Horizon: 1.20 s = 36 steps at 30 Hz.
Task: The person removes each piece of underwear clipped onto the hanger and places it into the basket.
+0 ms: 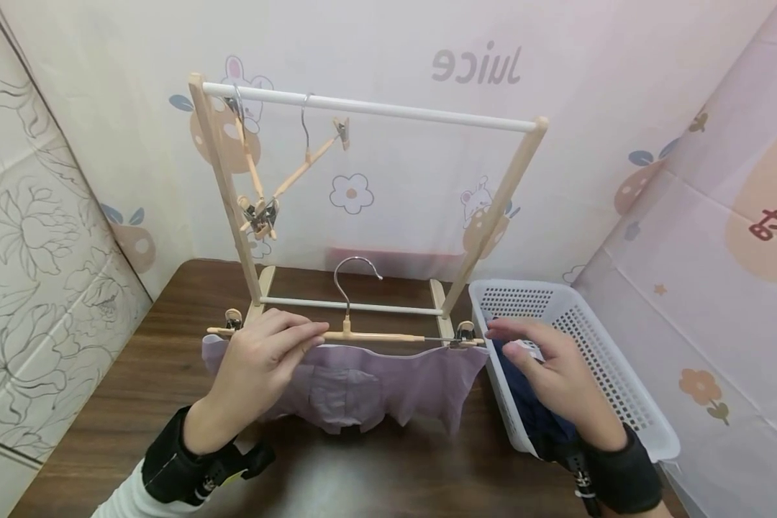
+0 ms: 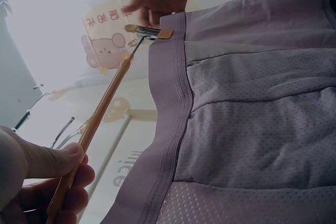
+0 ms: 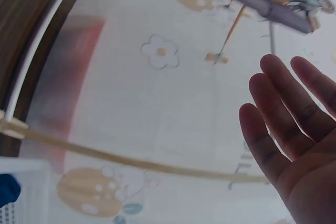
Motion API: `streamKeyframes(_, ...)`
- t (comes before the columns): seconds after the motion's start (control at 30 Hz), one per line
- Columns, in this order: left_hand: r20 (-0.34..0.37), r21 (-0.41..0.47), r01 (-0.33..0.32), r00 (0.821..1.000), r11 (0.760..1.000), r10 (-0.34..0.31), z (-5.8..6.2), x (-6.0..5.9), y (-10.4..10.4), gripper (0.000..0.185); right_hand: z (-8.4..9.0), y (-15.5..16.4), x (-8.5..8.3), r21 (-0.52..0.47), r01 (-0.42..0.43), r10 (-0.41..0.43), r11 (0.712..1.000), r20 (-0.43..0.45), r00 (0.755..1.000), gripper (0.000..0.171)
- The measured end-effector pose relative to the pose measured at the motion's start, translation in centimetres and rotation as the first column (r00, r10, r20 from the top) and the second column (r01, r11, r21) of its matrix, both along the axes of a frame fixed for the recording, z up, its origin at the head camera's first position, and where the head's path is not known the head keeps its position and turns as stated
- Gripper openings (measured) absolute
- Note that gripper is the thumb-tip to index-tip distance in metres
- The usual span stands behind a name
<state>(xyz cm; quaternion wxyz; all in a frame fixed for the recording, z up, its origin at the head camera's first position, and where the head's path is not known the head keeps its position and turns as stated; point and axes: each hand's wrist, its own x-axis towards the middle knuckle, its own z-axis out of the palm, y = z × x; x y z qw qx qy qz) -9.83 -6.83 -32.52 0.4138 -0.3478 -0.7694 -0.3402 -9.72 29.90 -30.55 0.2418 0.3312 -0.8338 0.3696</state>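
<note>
My left hand (image 1: pixel 265 360) grips the bar of a clip hanger (image 1: pixel 375 337), thumb on one side and fingers curled round the other, as the left wrist view shows. From the hanger's two end clips hangs a purple pair of underpants (image 1: pixel 388 385), its waistband (image 2: pixel 170 77) stretched between them. The metal hook points up. Beside the right-hand clip (image 1: pixel 466 332) hovers my right hand (image 1: pixel 563 367), apart from it. In the right wrist view its fingers (image 3: pixel 286 114) are extended and hold nothing.
A wooden rack with a white top rail (image 1: pixel 375 109) stands behind the hands. Two bare clip hangers (image 1: pixel 304 162) hang at its left end. To the right, a white perforated basket (image 1: pixel 621 388) holds dark blue cloth (image 1: pixel 521 392). Everything stands on a brown wooden table (image 1: pixel 123 403).
</note>
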Motion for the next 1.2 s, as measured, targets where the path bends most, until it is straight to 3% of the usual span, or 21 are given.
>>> streamKeyframes(0.1, 0.0, 0.001, 0.001, 1.0, 1.0, -0.001, -0.1, -0.1, 0.1, 0.029, 0.3, -0.5, 0.0, 0.001, -0.046, 0.046, 0.999, -0.009, 0.999, 0.028)
streamKeyframes(0.33, 0.004, -0.002, 0.001, 1.0, 1.0, -0.001, 0.0, -0.2, 0.2, 0.028, 1.0, -0.9, 0.0, 0.055, -0.058, 0.059, 0.997, -0.022, 0.998, 0.039)
streamKeyframes(0.53, 0.01, -0.014, -0.013, 1.0, 1.0, 0.013, 0.2, -0.2, 0.3, 0.027, 1.1, -1.3, -0.2, 0.048, -0.106, 0.108, 0.993, -0.029, 0.994, 0.038)
streamKeyframes(0.8, 0.022, -0.008, -0.022, 1.0, 1.0, 0.022, 0.2, 0.0, 0.3, 0.027, 1.1, -1.9, -0.1, 0.072, -0.052, 0.056, 0.996, -0.054, 0.997, 0.043)
streamKeyframes(1.0, 0.011, -0.002, -0.012, 1.0, 1.0, 0.012, 0.2, 0.0, 0.2, 0.028, 0.6, -2.6, -0.2, 0.013, -0.03, 0.031, 0.999, -0.055, 0.998, 0.042)
streamKeyframes(1.2, -0.011, -0.014, 0.0, 1.0, 1.0, 0.0, 0.2, -0.1, 0.1, 0.029, 0.2, -3.1, -0.3, -0.073, -0.061, 0.057, 0.995, -0.057, 0.997, 0.035)
